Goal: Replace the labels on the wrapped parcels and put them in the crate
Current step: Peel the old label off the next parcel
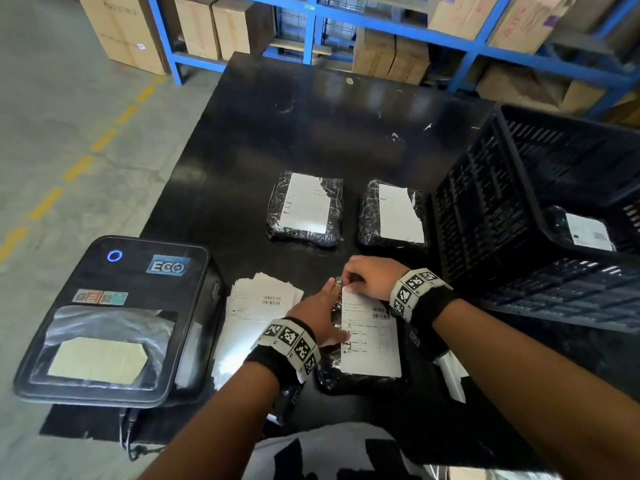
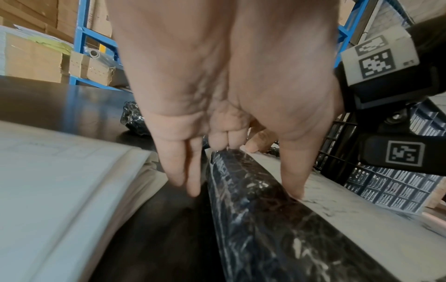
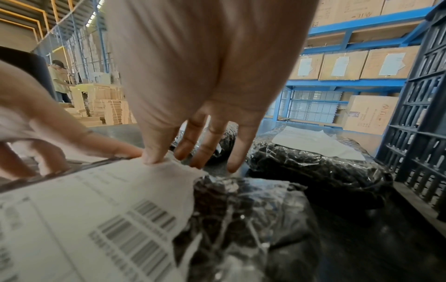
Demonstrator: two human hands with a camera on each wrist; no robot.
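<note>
A black film-wrapped parcel [image 1: 346, 381] lies at the table's near edge with a white barcode label [image 1: 372, 344] on top. My left hand [image 1: 322, 317] straddles the parcel's left edge, with its thumb [image 2: 294, 188] on the label and its fingers [image 2: 183, 179] down the side. My right hand [image 1: 363, 277] pinches the label's far left corner, thumb [image 3: 154, 155] on the paper [image 3: 96, 209]. Two more wrapped parcels [image 1: 306, 209] [image 1: 393, 214] with torn white labels lie mid-table. The black crate [image 1: 485, 216] stands at the right and holds one labelled parcel [image 1: 585, 230].
A fanned stack of loose labels [image 1: 249, 317] lies left of the near parcel. A black case with an ECO sticker [image 1: 114, 317] sits at the table's near left corner. White paper scraps [image 1: 453, 375] lie under my right forearm. Blue racks with cartons [image 1: 388, 53] stand behind the table.
</note>
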